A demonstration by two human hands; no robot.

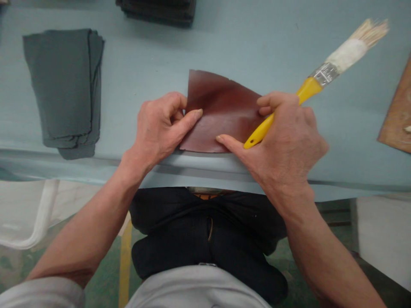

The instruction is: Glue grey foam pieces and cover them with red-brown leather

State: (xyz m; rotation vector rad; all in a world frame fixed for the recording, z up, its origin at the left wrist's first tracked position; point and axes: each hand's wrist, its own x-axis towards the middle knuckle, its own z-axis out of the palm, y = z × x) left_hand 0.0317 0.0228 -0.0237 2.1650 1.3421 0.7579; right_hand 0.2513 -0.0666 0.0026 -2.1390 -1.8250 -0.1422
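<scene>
A brown leather piece [221,107] lies on the pale blue table [257,47] near its front edge. My left hand [160,126] grips the piece's left edge, thumb on top and fingers curled. My right hand [285,137] holds a yellow-handled paintbrush [324,72] across its fingers, while its thumb presses the piece's lower right edge. The brush's pale bristles point up to the far right, off the leather.
A folded stack of dark grey fabric [66,90] lies at the left. Another dark stack [159,10] sits at the far edge. A brown board [398,115] shows at the right edge. A white object [25,214] stands below the table on the left.
</scene>
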